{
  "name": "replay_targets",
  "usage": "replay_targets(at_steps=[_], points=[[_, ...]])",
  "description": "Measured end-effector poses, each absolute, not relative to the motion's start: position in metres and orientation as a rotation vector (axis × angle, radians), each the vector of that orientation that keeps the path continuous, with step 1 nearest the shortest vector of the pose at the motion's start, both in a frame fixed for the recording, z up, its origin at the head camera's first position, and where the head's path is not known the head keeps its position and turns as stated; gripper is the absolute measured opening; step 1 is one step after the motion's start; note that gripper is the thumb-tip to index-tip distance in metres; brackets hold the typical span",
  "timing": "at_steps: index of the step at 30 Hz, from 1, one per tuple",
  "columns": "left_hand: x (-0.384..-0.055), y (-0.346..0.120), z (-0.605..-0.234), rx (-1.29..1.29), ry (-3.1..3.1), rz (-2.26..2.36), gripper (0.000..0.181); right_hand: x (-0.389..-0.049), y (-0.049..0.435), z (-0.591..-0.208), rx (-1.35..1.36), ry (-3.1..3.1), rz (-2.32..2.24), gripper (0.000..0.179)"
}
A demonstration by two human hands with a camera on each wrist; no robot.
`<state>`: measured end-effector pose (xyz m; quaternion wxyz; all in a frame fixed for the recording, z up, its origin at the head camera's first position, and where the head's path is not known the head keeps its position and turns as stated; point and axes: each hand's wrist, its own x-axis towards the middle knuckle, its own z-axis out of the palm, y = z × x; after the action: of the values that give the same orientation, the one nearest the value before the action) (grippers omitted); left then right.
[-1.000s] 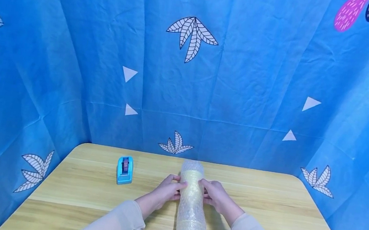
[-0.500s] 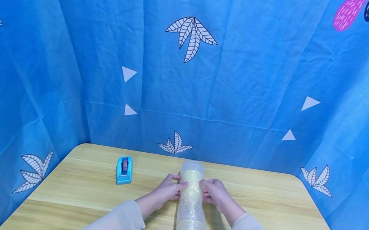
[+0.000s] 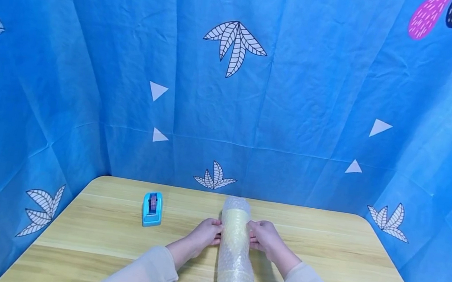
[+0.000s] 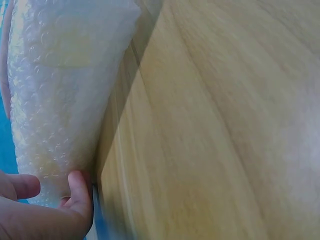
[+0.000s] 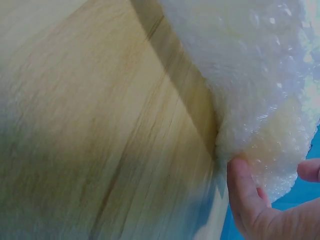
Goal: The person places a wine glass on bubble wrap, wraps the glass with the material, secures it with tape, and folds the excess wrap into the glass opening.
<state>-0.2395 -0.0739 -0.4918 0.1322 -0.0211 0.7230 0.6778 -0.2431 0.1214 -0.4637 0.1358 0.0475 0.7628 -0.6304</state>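
A long roll in bubble wrap (image 3: 233, 255), with something yellowish showing through, lies lengthwise on the table in the head view. My left hand (image 3: 203, 236) holds its left side around the middle, and my right hand (image 3: 266, 240) grips the right side opposite. In the left wrist view, the thumb and a finger of the left hand (image 4: 50, 212) are at the end of the wrap (image 4: 65, 100). The right wrist view has a fingertip of the right hand (image 5: 265, 210) touching the wrap's lower edge (image 5: 250, 115). What is inside the wrap cannot be made out.
A blue tape dispenser (image 3: 152, 209) stands to the left on the wooden table (image 3: 319, 275). Blue patterned cloth (image 3: 307, 99) hangs behind and along both sides of the table.
My left thumb has slid off the top of the roll to its left side. The roll has shifted slightly to the right. The right hand stays nearly where it was.
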Motion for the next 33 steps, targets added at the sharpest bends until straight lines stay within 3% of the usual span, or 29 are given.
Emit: replay_targets(at_steps=[5,9,14,23,29,33], points=[[-0.2403,-0.0736,-0.4932,-0.058,2.125,1.961,0.04,-0.2422,0.1219,-0.4632,0.127,2.199,-1.824,0.035],[-0.2396,-0.0737,-0.4925,-0.05,2.157,1.962,0.038,-0.2431,0.1219,-0.4631,0.094,2.193,-1.821,0.012],[-0.2389,-0.0742,-0.4927,-0.044,2.154,1.979,0.034,-0.2446,0.1218,-0.4626,0.044,2.175,-1.838,0.028],[-0.239,-0.0736,-0.4946,-0.041,2.157,1.987,0.033,-0.244,0.1195,-0.4638,0.117,2.212,-1.838,0.012],[-0.2388,-0.0733,-0.4949,-0.023,2.148,2.007,0.036,-0.245,0.1197,-0.4632,0.07,2.212,-1.829,0.035],[-0.2388,-0.0736,-0.4943,-0.025,2.137,2.022,0.039,-0.2431,0.1201,-0.4636,0.048,2.249,-1.801,0.039]])
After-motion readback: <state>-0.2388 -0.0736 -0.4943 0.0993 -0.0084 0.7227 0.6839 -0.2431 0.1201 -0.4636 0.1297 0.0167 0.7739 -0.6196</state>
